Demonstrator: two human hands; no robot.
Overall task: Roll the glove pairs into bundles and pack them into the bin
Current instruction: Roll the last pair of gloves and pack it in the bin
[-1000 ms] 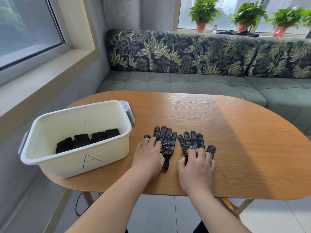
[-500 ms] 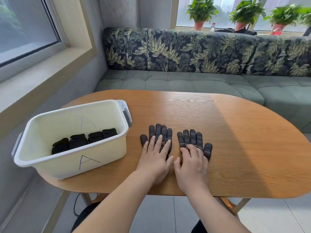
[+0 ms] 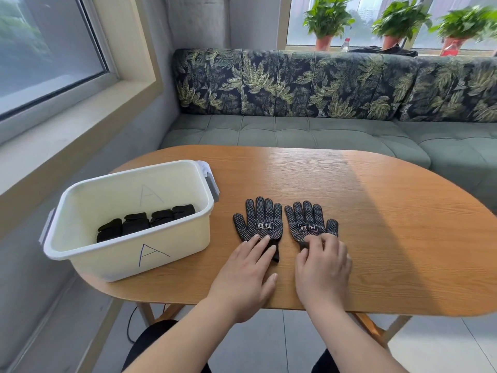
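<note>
Head view: your left hand (image 3: 242,275) lies flat, fingers straight, on the cuff of the left glove (image 3: 258,220). Your right hand (image 3: 322,270) bends its fingers onto the right glove (image 3: 309,224); grip unclear. Both gloves lie just beside the bin (image 3: 129,255).

Smooth wood-grain table (image 3: 376,211), glossy cream plastic bin (image 3: 166,251), black knit gloves (image 3: 259,220) with white rubbery dots.
</note>
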